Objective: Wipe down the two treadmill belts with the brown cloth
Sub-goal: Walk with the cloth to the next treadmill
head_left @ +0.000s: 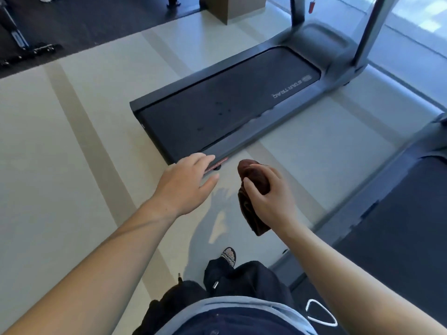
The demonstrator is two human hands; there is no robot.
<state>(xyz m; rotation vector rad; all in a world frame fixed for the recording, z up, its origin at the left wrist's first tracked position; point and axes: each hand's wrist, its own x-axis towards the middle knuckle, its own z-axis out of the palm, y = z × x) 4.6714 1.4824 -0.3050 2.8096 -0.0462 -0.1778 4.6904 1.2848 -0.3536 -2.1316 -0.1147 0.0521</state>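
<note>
Basically at the start: cloth in hand, not on either belt.
Right hand [271,189] has its fingers curled round the bunched brown cloth [254,213], held over the floor [302,146] strip between the two treadmills. Left hand [188,180] is flat, fingers straight, holding nothing, at the rear corner of the left belt [229,100]; contact unclear. That belt shows dark specks, so likely unwiped; right belt [399,226] probably too. Wide floor left of the deck; uprights crowd the far end.

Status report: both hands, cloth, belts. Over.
Left hand open, over first treadmill's rear corner. Right hand grips brown cloth, off both belts. First belt ahead, dark spots on it; second belt at right. No obstacle seen.
</note>
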